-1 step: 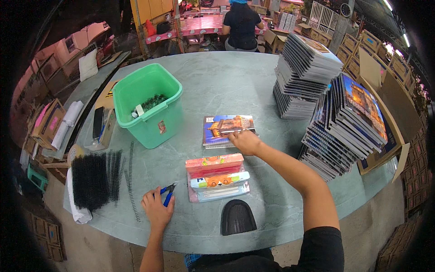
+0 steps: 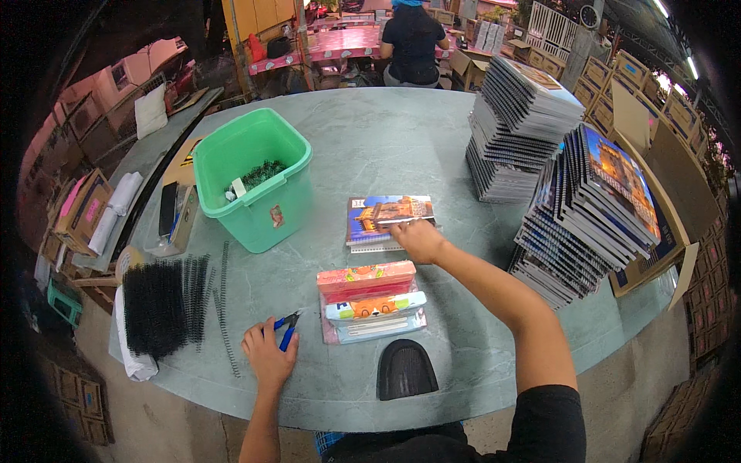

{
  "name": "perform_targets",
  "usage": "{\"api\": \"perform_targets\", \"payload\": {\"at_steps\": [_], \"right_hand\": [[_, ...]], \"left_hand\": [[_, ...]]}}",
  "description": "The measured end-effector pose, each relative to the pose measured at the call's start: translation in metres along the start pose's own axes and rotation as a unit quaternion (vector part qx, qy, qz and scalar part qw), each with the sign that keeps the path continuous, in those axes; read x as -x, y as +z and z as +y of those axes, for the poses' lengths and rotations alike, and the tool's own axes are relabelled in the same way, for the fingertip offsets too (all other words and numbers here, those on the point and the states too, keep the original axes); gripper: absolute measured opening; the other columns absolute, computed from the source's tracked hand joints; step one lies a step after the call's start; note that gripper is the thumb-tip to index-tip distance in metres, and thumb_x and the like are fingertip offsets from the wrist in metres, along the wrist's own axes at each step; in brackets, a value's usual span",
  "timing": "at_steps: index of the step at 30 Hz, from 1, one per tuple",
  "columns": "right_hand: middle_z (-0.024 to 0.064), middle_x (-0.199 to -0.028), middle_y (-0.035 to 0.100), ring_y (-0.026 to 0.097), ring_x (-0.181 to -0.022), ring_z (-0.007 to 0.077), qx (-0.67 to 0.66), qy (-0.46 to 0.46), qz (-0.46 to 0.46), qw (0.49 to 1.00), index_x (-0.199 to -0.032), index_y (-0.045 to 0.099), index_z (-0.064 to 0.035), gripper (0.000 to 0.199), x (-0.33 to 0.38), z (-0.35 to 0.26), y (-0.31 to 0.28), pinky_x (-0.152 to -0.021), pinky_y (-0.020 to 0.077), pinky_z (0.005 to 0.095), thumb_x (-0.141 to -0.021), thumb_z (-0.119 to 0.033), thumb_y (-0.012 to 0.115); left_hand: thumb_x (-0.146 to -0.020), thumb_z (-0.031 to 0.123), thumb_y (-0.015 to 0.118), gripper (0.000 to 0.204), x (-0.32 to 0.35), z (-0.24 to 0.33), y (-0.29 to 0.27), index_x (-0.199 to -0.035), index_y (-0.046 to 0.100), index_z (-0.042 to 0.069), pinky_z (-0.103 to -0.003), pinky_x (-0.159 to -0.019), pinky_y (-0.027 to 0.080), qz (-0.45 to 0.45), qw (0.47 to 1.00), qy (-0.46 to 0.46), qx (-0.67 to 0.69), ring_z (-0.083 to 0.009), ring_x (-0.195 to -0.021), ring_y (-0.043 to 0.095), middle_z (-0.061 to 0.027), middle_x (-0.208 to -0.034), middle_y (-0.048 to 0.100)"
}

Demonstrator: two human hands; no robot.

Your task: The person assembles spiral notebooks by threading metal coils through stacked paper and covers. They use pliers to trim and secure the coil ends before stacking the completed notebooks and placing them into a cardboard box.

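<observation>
In my left hand [image 2: 268, 357], low on the grey table, are blue-handled wire cutters [image 2: 288, 330], their dark jaws pointing up and to the right. My right hand [image 2: 419, 241] reaches forward, fingers closed at the near right edge of a picture-covered book [image 2: 370, 217]. The cover lifts slightly there, and white pages show along the near side; my fingertips are partly hidden. Between my hands sit soft wrapped packs [image 2: 374, 310], pink and light blue with cartoon faces. Nearer to me lies a black ribbed half-oval piece [image 2: 407, 372].
A green bin [image 2: 270, 212] with black coils in it stands at the left. Loose black binding coils [image 2: 154, 309] lie nearer. Tall stacks of spiral-bound books [image 2: 513, 131] fill the right, beside an opened carton [image 2: 675, 247]. Far off, a person [image 2: 413, 42] sits facing away.
My right hand has shifted very slightly at the book's edge. My left hand and the cutters stay in place.
</observation>
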State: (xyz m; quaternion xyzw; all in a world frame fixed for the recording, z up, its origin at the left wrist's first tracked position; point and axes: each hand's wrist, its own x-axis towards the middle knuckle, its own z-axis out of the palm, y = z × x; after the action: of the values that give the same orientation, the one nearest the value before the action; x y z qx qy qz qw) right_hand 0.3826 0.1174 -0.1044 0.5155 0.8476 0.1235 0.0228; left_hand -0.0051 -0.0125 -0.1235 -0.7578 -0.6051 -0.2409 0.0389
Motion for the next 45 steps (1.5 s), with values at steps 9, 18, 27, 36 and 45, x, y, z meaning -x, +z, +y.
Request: {"api": "perform_targets", "payload": {"at_steps": [9, 18, 27, 36, 45], "right_hand": [[0.0162, -0.08, 0.065, 0.064, -0.079, 0.034, -0.093, 0.131, 0.036, 0.986, -0.107, 0.057, -0.0086, 0.035, -0.003, 0.014, -0.124, -0.068, 0.0499, 0.046, -0.072, -0.01, 0.057], [0.0149, -0.085, 0.065, 0.063, -0.07, 0.0315, -0.001, 0.08, 0.228, 0.97, -0.11, 0.056, -0.0082, 0.036, 0.009, 0.009, -0.211, -0.06, 0.0502, 0.0413, -0.074, -0.006, 0.053], [0.0168, -0.103, 0.06, 0.063, -0.084, 0.0301, -0.039, -0.01, 0.089, 0.995, -0.117, 0.053, -0.0101, 0.036, 0.05, 0.001, -0.022, -0.071, 0.0527, 0.0398, -0.082, -0.01, 0.05], [0.0132, -0.116, 0.056, 0.056, -0.101, 0.0294, -0.021, -0.039, -0.046, 0.998, -0.114, 0.062, -0.0198, 0.041, 0.051, -0.019, -0.023, -0.079, 0.0507, 0.0392, -0.074, -0.024, 0.063], [0.0058, -0.114, 0.057, 0.056, -0.102, 0.0293, -0.145, -0.014, 0.022, 0.989, -0.118, 0.059, -0.0185, 0.053, 0.059, -0.01, -0.035, -0.082, 0.0504, 0.0399, -0.066, -0.025, 0.07]], "left_hand": [[-0.078, 0.038, 0.065, 0.046, -0.006, 0.0, -0.002, -0.109, 0.058, 0.005, -0.046, -0.09, 0.033, 0.034, 0.998, 0.042, 0.038, -0.0331, -0.103, 0.045, -0.0159, -0.107, 0.051], [-0.082, 0.027, 0.063, 0.032, -0.077, 0.033, -0.013, -0.102, 0.061, 0.003, -0.041, -0.085, 0.038, 0.068, 0.974, 0.07, 0.206, -0.0324, -0.097, 0.05, -0.0157, -0.102, 0.056], [-0.082, 0.021, 0.063, 0.022, -0.045, 0.027, 0.003, -0.095, 0.063, 0.003, -0.04, -0.082, 0.04, -0.057, 0.961, 0.094, 0.252, -0.0314, -0.094, 0.052, -0.0136, -0.096, 0.058], [-0.079, 0.021, 0.066, 0.021, -0.018, 0.029, 0.013, -0.093, 0.063, 0.007, -0.039, -0.081, 0.039, -0.012, 0.982, 0.114, 0.151, -0.0275, -0.092, 0.051, -0.0088, -0.093, 0.056], [-0.076, 0.018, 0.068, 0.023, -0.017, 0.028, 0.014, -0.095, 0.062, 0.007, -0.039, -0.083, 0.038, -0.007, 0.981, 0.099, 0.164, -0.0274, -0.095, 0.051, -0.0087, -0.094, 0.055]]}}
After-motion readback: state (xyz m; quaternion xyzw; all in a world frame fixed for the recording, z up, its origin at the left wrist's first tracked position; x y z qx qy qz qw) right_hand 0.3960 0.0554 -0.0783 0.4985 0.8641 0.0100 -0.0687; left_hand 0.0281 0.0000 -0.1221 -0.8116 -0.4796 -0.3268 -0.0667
